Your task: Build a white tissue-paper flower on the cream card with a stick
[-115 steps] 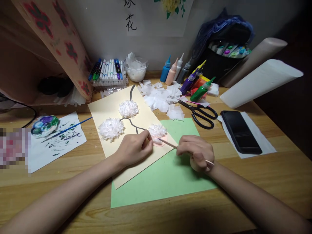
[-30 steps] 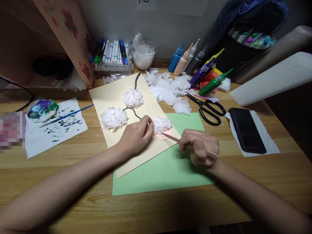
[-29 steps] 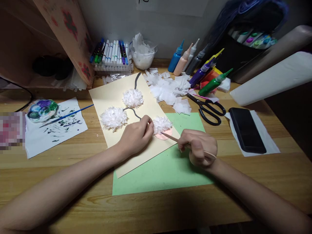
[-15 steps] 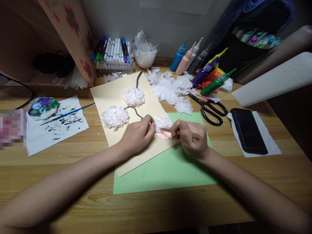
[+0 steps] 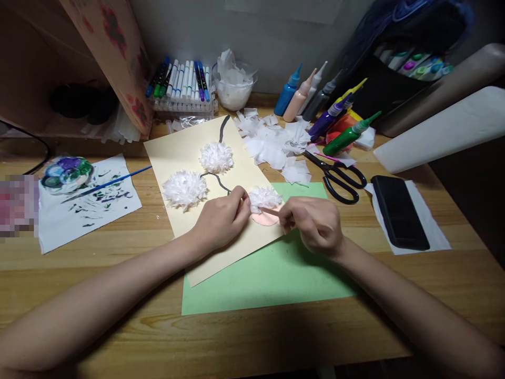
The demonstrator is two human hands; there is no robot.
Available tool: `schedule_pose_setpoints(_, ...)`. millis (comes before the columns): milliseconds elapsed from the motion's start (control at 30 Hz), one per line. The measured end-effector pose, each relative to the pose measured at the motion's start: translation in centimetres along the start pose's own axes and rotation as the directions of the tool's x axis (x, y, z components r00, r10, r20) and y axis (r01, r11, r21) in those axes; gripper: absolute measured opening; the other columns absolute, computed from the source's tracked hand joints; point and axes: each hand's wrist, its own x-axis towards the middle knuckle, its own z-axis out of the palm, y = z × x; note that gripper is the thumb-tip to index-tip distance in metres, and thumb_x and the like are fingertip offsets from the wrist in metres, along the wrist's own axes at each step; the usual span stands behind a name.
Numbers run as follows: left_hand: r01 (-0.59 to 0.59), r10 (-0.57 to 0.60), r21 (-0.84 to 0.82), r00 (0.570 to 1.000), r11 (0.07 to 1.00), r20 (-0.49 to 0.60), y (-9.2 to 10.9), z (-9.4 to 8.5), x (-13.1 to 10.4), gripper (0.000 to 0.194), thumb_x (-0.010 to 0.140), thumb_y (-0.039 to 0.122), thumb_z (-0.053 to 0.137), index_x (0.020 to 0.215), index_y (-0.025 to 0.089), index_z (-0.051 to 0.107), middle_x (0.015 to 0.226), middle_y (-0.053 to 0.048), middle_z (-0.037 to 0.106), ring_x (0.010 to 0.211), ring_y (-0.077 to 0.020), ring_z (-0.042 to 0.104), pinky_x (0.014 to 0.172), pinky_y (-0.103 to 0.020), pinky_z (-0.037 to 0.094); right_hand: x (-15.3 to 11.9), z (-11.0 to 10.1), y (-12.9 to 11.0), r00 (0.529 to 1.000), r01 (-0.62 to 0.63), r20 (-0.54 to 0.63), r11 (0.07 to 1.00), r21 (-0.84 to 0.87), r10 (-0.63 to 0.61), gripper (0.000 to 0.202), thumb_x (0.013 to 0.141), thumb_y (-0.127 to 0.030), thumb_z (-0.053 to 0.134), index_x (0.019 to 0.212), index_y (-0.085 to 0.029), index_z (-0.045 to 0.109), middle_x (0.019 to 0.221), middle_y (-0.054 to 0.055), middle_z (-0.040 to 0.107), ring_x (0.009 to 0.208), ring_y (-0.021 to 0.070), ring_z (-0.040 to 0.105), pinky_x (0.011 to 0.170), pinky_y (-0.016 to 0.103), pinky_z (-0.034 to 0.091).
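Observation:
A cream sheet lies on the desk over a green sheet. It bears drawn dark stems and three white tissue flowers: one at the top, one at the left and one at the right over a pink glue patch. My left hand rests on the cream sheet, fingertips touching the right flower's left side. My right hand grips a thin wooden stick whose tip lies at the flower's lower edge.
Loose white tissue squares lie behind the sheet. Black scissors, paint bottles, a black phone, a marker tray, a tissue-filled bowl, a paint palette and a blue brush surround it.
My right hand has slid left along the stick toward the right flower, so less of the stick shows. My left hand has stayed at the flower.

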Motion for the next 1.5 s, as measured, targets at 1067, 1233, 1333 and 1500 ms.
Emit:
schedule_pose_setpoints(1067,-0.015,0.014,0.052,1.0,0.999,0.007,-0.1,0.0,0.0,0.018,0.092,0.029,0.035,0.088,0.019,0.049,0.06,0.003,0.054,0.052,-0.0124,0.048,0.051,-0.024,0.031,-1.5,0.0,0.8,0.989,0.144,-0.025,0.989,-0.021,-0.144,0.041,0.095,-0.026,0.025,0.063,-0.022,0.05,0.051,-0.001,0.048,0.047,0.0119,0.043,0.052,0.027,0.035)
schedule_pose_setpoints(1233,-0.019,0.019,0.042,1.0,0.999,0.004,-0.2,0.1,0.0,0.017,0.092,0.029,0.034,0.089,0.019,0.048,0.06,0.003,0.054,0.051,-0.0115,0.048,0.051,-0.023,0.031,-1.0,0.0,0.7,0.99,0.143,-0.012,0.989,-0.042,-0.143,0.042,0.096,-0.026,0.025,0.063,-0.021,0.049,0.05,-0.001,0.049,0.047,0.0113,0.046,0.05,0.026,0.036)
schedule_pose_setpoints(1333,-0.017,0.017,0.035,1.0,0.999,0.004,-0.2,0.1,0.0,0.017,0.092,0.029,0.034,0.089,0.019,0.048,0.059,0.003,0.053,0.051,-0.0114,0.047,0.051,-0.023,0.031,-0.8,0.0,0.7,0.993,0.119,-0.019,0.992,-0.044,-0.12,0.044,0.096,-0.026,0.025,0.061,-0.021,0.05,0.049,0.0,0.05,0.046,0.011,0.045,0.049,0.026,0.036)
schedule_pose_setpoints(1500,-0.004,0.004,0.031,1.0,0.999,0.013,-0.1,0.0,0.0,0.016,0.092,0.029,0.035,0.089,0.019,0.048,0.059,0.003,0.053,0.051,-0.0117,0.048,0.051,-0.023,0.031,-0.2,0.2,0.4,0.999,0.023,-0.047,1.0,0.015,-0.022,0.047,0.097,-0.031,0.027,0.056,-0.02,0.05,0.049,0.0,0.051,0.044,0.0102,0.046,0.048,0.026,0.036)
